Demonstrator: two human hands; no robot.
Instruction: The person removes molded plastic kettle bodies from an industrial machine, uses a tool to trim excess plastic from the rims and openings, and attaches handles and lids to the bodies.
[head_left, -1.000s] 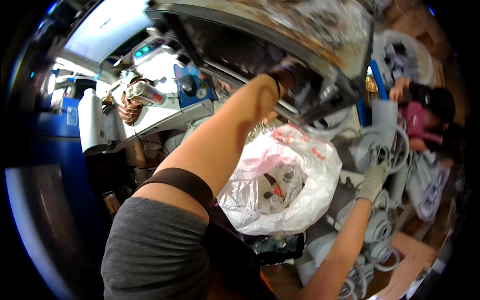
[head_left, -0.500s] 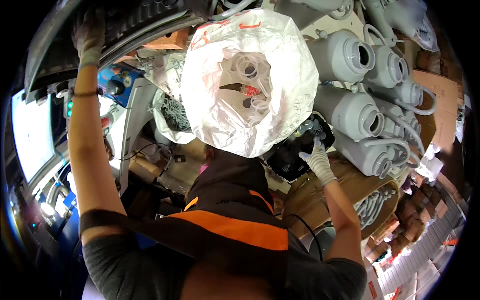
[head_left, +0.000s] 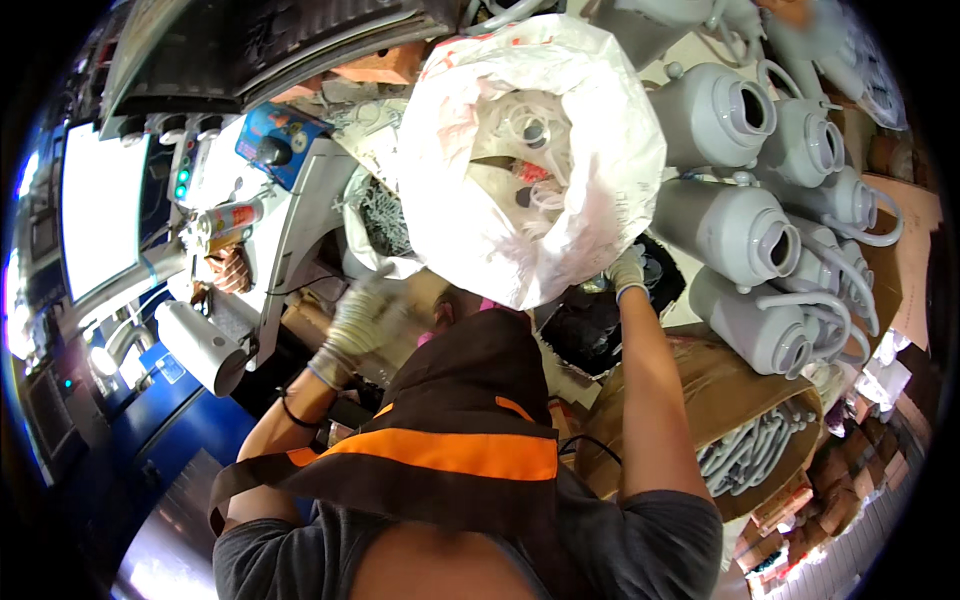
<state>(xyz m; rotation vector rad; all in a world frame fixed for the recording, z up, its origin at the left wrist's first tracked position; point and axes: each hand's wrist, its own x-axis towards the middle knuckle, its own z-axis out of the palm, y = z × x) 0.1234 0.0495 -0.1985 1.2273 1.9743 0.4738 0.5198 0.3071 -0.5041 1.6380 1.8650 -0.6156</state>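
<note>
Down comes the left hand (head_left: 358, 322) from the dark panel overhead, now blurred at nine o'clock of the bag (head_left: 535, 150), and the view has swung so the bag sits higher, near twelve o'clock. Its glove looks curled, but the blur hides how far the grip is closed or whether it holds anything; I cannot tell. Right hand (head_left: 627, 268), gloved too, is pressed against the bag's lower edge at five o'clock, fingers closed on the plastic. My read: the bag of white plastic fittings is being steadied with the right while the left travels toward it, so the step looks like getting both hands on the bag; next that calls for the left to find the rim without tipping the contents. Grey jugs (head_left: 715, 115) with handles lie stacked at three o'clock of the bag. A blue control box (head_left: 277, 148) with a black knob sits at ten o'clock, a red-and-white spray can (head_left: 228, 218) below it, and a brown carton (head_left: 735, 405) of grey handles lies at four o'clock.
</note>
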